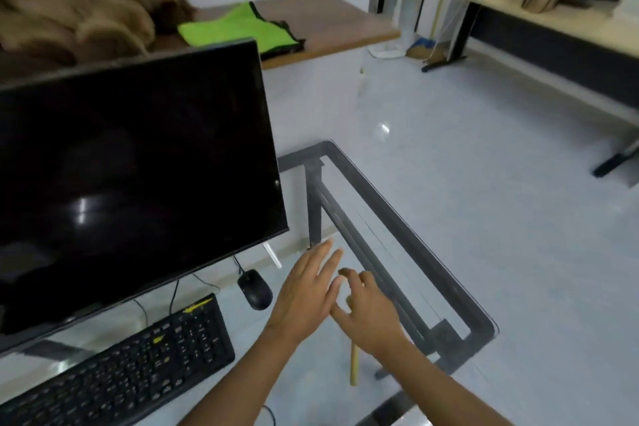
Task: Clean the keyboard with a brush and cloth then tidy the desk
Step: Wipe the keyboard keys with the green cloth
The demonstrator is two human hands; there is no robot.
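The glass tabletop (pixel 408 235) with a dark metal frame carries a black computer keyboard (pixel 128 367) at the lower left, a black wired mouse (pixel 255 289) just beyond its right end, and a large black monitor (pixel 131 183) with a dark screen behind them. Both bare hands hover over the right part of the glass, near the mouse. The left hand (pixel 307 290) is open and flat, fingers stretched forward, and grips nothing. The right hand (pixel 368 313) sits just beside it, fingers bent over a slim wooden brush handle (pixel 353 365), whose pale end sticks out below the wrist. A brown tip shows just above the fingers; whether the hand is closed on the handle or only resting over it cannot be told. On the brown wooden tabletop (pixel 328 28) behind the monitor lies a folded bright green cloth with black edging (pixel 238 29), well apart from the keyboard, beside a heap of brown furry fabric (pixel 69 0). No containers are seen on either surface.
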